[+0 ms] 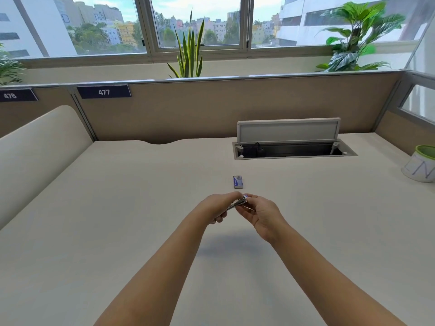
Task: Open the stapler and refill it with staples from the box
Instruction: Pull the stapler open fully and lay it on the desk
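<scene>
A small metal stapler (238,204) is held above the desk between both hands, mostly hidden by the fingers. My left hand (215,207) grips its rear part. My right hand (261,211) pinches its front end, where a bluish tip shows. I cannot tell whether the stapler is open. The small blue staple box (238,181) lies flat on the desk just beyond the hands, apart from them.
The beige desk (117,220) has an open cable hatch (292,150) with a raised lid at the back right. A white and green pot (420,164) stands at the right edge. A padded divider (40,147) runs along the left, a partition wall behind.
</scene>
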Motion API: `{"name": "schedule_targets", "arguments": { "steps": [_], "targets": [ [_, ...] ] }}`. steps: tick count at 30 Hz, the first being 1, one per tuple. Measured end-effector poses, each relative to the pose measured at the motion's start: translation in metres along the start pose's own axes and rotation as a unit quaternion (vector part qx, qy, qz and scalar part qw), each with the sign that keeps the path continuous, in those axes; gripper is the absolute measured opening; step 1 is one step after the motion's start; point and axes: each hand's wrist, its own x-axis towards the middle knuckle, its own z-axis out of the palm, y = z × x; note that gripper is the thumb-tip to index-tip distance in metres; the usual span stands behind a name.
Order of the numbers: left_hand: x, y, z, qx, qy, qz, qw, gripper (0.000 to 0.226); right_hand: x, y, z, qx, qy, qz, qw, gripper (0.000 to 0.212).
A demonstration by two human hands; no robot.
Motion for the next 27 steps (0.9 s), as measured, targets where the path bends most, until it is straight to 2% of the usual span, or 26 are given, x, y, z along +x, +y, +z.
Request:
{"name": "schedule_targets", "arguments": {
  "steps": [9, 18, 27],
  "targets": [
    [-0.008, -0.001, 0.001, 0.008, 0.015, 0.009, 1.0, 0.046, -0.008, 0.002, 0.001, 0.008, -0.003, 0.0, 1.0, 0.019],
    [-0.021, -0.013, 0.008, -0.011, 0.016, 0.011, 1.0, 0.038, -0.022, 0.012, -0.003, 0.022, -0.003, 0.008, 1.0, 0.019],
    [-0.032, -0.028, 0.013, 0.033, 0.033, -0.004, 0.999, 0.036, -0.035, 0.022, -0.011, 0.042, 0.0, 0.028, 0.999, 0.019]
  ]
}}
